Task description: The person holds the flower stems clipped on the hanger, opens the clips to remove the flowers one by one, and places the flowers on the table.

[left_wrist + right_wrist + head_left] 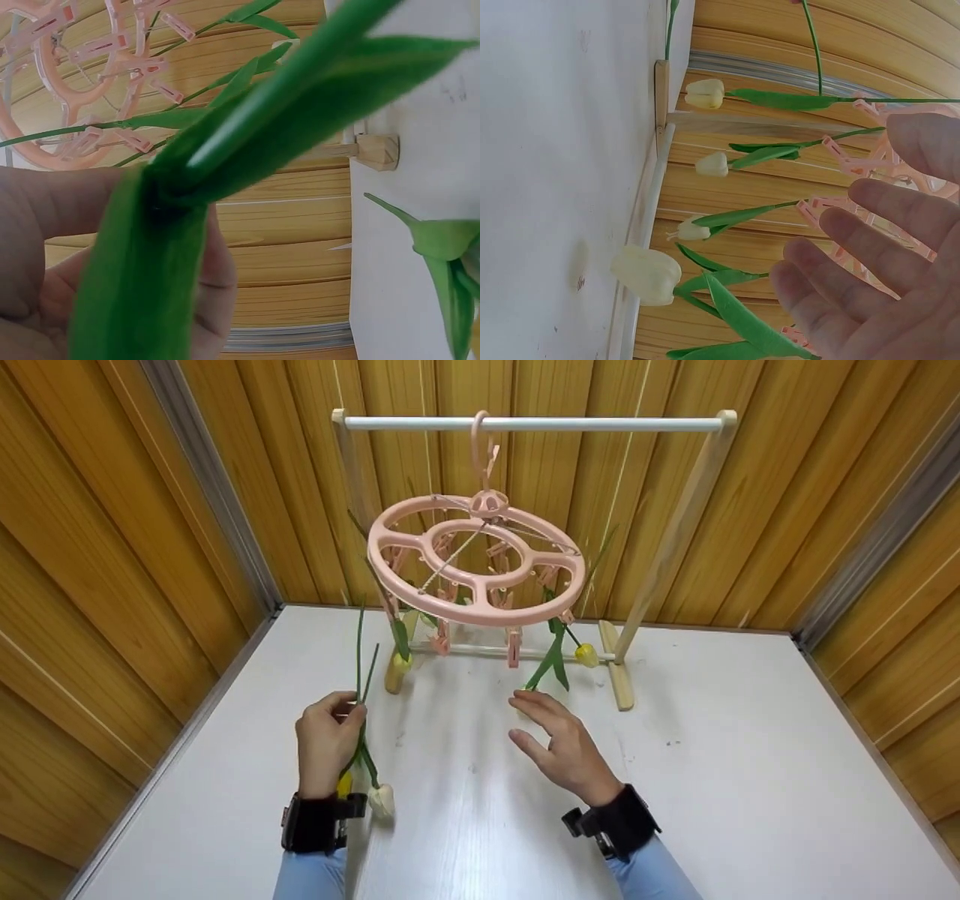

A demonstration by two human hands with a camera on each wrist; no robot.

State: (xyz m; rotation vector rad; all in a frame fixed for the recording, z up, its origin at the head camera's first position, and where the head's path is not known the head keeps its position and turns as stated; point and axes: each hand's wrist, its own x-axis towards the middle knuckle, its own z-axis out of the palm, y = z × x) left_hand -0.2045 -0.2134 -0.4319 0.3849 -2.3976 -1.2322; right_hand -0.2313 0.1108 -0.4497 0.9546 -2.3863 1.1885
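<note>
My left hand (pixel 326 742) pinches the green stems of artificial tulips between thumb and fingers. Their heads point down: a white tulip (pixel 382 802) below the hand and a yellow tulip (pixel 345 785) partly behind the wrist. Close up in the left wrist view, a broad green leaf (pixel 139 277) crosses in front of the fingers. My right hand (pixel 566 746) is held with fingers extended and nothing in it, just below the round pink clip hanger (pixel 442 608). From the hanger's clips several tulips hang head down, among them a yellow one (pixel 587 655) and a pale one (pixel 649 276).
A wooden rack with a white top bar (pixel 600 424) carries the hanger by its hook. Its wooden foot (pixel 622 690) stands on the white table (pixel 750 780). Wood-patterned panels (pixel 750 510) enclose the back and sides. Pink clips such as this clip (pixel 513 649) dangle beneath the ring.
</note>
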